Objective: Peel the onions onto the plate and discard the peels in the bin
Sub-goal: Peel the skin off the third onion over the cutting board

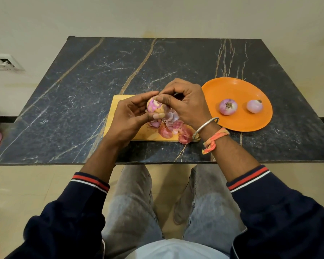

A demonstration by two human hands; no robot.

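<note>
Here my left hand curls round a half-peeled onion, fingers wrapped over its far side and thumb pressed along its near side, holding it just above the wooden cutting board. My right hand meets it from the right, fingers bent close together, thumb and fingertips pinching at the skin on top of the onion. Patches of purple flesh show between tan bits of skin. How much skin sits in that pinch I cannot tell, as my fingers cover it.

Loose pink peels lie heaped on the board under my hands and spill toward its near right corner. A metal bangle and an orange thread band sit on my right wrist.

To the right of the board, on the dark marble table, is an orange plate with two peeled onions, one left of the other, apart from each other. My right wrist hangs over the plate's near left edge.
</note>
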